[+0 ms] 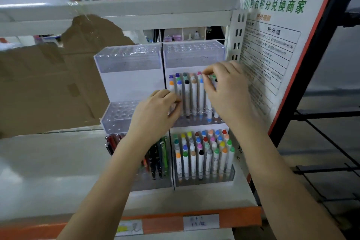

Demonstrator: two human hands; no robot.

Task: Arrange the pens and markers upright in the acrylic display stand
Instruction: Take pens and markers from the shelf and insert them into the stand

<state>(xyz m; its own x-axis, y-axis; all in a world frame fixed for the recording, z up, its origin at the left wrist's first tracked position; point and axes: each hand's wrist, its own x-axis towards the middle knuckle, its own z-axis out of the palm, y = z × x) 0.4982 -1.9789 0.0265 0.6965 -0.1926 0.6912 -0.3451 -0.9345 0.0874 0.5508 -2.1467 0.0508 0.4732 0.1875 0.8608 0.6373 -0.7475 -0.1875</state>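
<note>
On a white shelf stands a clear acrylic display stand (128,60), tiered, its glossy tops drilled with round holes. White-barrelled markers (191,95) with coloured caps stand upright in its middle right tier; more fill the tier below. The left hand (155,112) pinches a marker barrel at the row's left end. The right hand (227,85) pinches a cap near the right, hiding those markers. Torn brown cardboard (48,84) crowds the left; a printed poster (272,48) hems the right.

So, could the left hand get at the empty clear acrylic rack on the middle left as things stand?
Probably yes: the left hand sits right beside the empty clear acrylic rack, with nothing between them.
</note>
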